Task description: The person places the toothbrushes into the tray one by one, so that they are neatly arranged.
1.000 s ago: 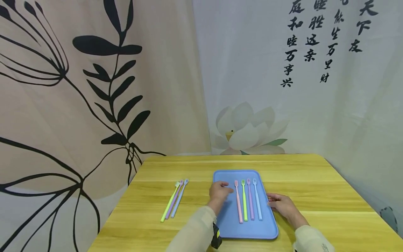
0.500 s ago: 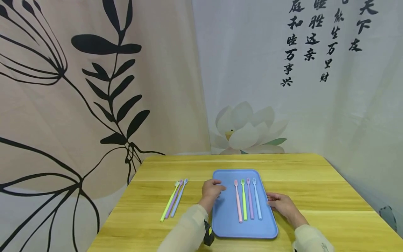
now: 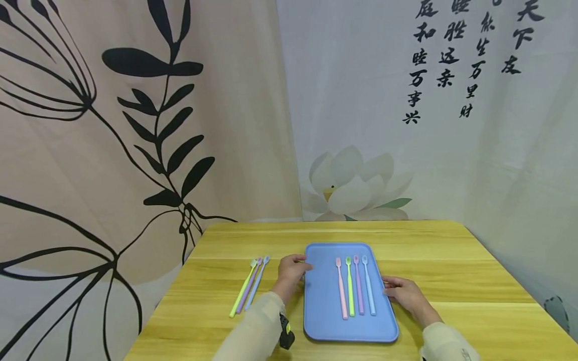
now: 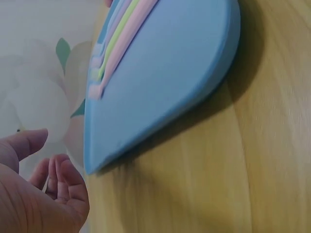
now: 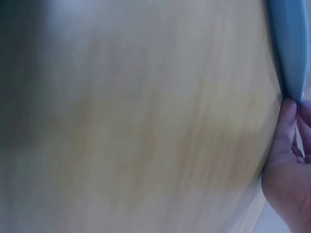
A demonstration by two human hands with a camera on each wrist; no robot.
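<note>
A blue tray (image 3: 321,313) lies on the table with several toothbrushes side by side in its right half: pink (image 3: 342,293), green (image 3: 350,291), purple (image 3: 359,290) and blue (image 3: 370,291). My left hand (image 3: 290,273) is beside the tray's upper left edge, holding nothing. In the left wrist view its thumb and loosely bent fingers stand apart, with a gap between the hand and the tray (image 4: 175,68). My right hand (image 3: 406,296) pinches the tray's right rim between thumb and fingers, as the right wrist view shows at the blue rim (image 5: 290,53).
Left of the tray, a green toothbrush (image 3: 243,291), a purple toothbrush (image 3: 249,288) and a blue toothbrush (image 3: 257,283) lie close together on the wooden table (image 3: 451,260). My left sleeve (image 3: 253,326) passes near their handles. A printed curtain hangs behind.
My left hand has moved left, from over the tray to beside its left edge. My right hand stays at the right rim, and tray and toothbrushes keep their places.
</note>
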